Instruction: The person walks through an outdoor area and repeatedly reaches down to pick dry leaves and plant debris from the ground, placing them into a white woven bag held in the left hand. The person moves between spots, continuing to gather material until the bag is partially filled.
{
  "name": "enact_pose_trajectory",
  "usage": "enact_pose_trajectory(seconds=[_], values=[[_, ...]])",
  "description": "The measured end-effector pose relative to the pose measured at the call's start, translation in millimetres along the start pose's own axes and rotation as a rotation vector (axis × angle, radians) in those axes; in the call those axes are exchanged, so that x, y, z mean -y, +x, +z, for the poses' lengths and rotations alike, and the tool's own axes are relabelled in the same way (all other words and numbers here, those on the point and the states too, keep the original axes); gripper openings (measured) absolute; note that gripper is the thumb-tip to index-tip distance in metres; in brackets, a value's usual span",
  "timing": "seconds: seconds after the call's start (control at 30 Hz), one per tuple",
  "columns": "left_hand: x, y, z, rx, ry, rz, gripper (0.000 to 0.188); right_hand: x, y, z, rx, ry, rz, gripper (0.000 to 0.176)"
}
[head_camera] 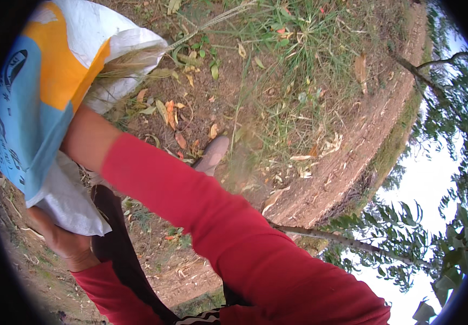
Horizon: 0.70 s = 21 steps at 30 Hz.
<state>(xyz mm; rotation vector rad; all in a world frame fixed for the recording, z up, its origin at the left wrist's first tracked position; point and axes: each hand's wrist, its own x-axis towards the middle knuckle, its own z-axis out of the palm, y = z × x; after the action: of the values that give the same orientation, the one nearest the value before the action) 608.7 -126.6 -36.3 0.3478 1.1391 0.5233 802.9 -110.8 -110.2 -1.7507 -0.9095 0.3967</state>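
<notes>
A woven plastic sack (51, 69), white with orange and blue printing and some writing, fills the upper left of the head view. My left hand (61, 239) grips the sack's lower rim, its fingers partly hidden by the white material. My right forearm, in a red sleeve (201, 195), reaches into the sack's mouth. The right hand itself is out of sight inside, so what it touches cannot be seen. Dry grass stems (136, 61) show in the sack's opening, near its upper edge.
Bare brown soil with fallen leaves (171, 113) lies under the sack. Green grass tufts (307, 36) grow at the top. My shoe (213, 154) stands on the ground beyond the right arm. Thin tree branches (351, 241) with leaves reach in from the right.
</notes>
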Motion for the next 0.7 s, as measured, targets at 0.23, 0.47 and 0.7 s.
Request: enact_pose_trajectory(seconds=[0.23, 0.47, 0.7], values=[[-7.1, 0.0, -23.5, 0.134, -0.031, -0.038, 0.059, 10.2, -17.6, 14.9, -0.013, -0.152, 0.146, 0.027], [-6.1, -1.2, -11.2, -0.024, 0.032, -0.018, 0.065, 7.5, -103.2, -79.4, 0.231, -0.157, 0.136, 0.022], [-4.2, -1.1, 0.2, -0.091, 0.13, 0.032, 0.063, -157.2, -193.8, -217.4, 0.375, -0.789, 0.519, 0.016]])
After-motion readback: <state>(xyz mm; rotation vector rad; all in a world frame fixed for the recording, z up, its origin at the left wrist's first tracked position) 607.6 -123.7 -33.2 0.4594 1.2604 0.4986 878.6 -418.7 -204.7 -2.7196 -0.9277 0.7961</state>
